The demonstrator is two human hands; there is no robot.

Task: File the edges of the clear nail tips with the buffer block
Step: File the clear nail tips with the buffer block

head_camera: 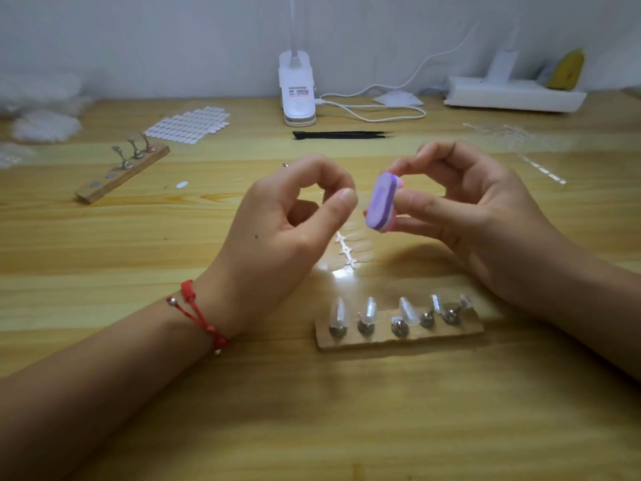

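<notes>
Gripping buffer block (379, 203), right hand (485, 216); left hand (277, 237) pinched thumb-to-forefinger (held thing unclear).

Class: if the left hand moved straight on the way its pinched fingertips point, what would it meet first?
Probably the purple buffer block pinched in the right hand, just beyond the left hand; depth is unclear.

- The right hand (478, 210), at 1 o'clock from centre, pinches a purple-and-pink oval foam buffer block (381, 203) upright.
- The left hand (284, 230), at the block's 9 o'clock, has thumb and forefinger tips meeting; any tip held cannot be made out.
- At the hands' 6 o'clock, a wooden strip stand (399, 338) on the pale wooden counter (312, 411) carries five clear pointed plastic nail tips (338, 314).
</notes>
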